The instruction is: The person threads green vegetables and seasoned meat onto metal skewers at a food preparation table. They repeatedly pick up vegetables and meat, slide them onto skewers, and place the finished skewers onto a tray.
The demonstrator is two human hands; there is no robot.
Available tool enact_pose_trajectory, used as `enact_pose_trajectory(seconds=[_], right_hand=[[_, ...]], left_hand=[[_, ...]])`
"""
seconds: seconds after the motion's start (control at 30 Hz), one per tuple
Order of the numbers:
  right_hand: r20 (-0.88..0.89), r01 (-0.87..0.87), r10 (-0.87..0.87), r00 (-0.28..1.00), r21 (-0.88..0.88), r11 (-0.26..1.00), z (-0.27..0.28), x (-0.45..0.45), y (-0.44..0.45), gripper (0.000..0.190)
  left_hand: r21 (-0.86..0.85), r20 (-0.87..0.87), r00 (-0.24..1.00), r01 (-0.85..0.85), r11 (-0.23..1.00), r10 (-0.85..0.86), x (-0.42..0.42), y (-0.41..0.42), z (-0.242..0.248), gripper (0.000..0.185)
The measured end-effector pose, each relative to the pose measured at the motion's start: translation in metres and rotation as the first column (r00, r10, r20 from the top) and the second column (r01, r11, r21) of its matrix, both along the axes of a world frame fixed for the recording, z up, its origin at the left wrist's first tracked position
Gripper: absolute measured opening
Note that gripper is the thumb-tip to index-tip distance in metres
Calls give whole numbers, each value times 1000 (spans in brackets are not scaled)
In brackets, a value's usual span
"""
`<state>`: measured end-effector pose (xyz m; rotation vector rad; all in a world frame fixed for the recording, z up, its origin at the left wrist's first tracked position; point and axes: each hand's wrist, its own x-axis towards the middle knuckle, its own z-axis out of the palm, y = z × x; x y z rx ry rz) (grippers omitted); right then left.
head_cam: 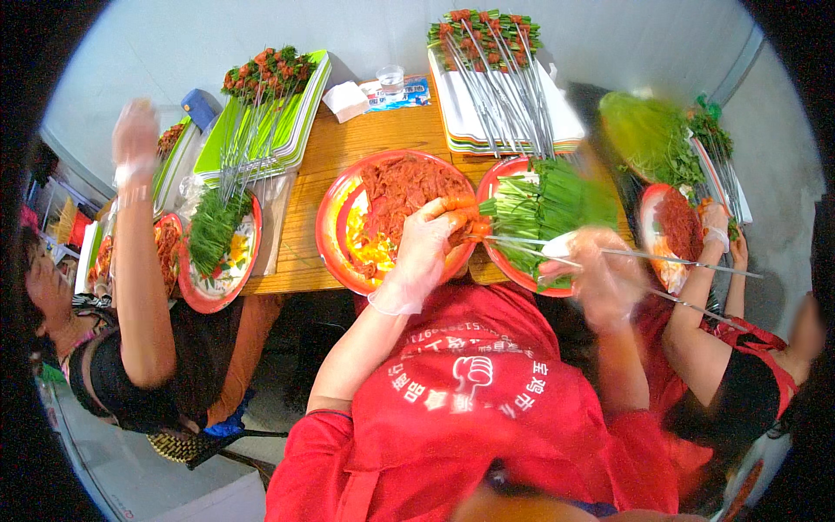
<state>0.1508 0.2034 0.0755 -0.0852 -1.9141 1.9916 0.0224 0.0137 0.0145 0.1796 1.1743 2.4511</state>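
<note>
Before me a red-rimmed plate (329,196) carries a heap of red marinated meat strips (408,179). Over its right edge, my left hand (424,245), in a clear plastic glove, has its fingers closed round a piece of meat at the ends of two metal skewers (682,259). Farther along, the skewers pass through my right hand (603,277), gloved too and blurred by motion. Its thumb and fingers close about them, and the handle ends stick out to the right. Cut green chives (554,202) lie beneath them on a second red-rimmed plate (486,183).
Finished skewers (499,72) lie on stacked white trays (450,98) at the back; others rest on green trays (306,111). A clear cup (390,78) stands near tissues (346,101). Co-workers sit at both sides, one with a raised gloved hand (136,137).
</note>
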Motion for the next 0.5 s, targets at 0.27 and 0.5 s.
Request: enact_pose_trajectory(seconds=[0.27,0.5], right_hand=[[-42,15,-21,999,-138,990,-7,-6,6,20],[46,110,-101,994,-309,945,-20,-14,13,20]], left_hand=[[175,-39,997,79,981,-74,0,-4,-6,19],[140,-31,978,211,967,-208,0,-10,-7,34]])
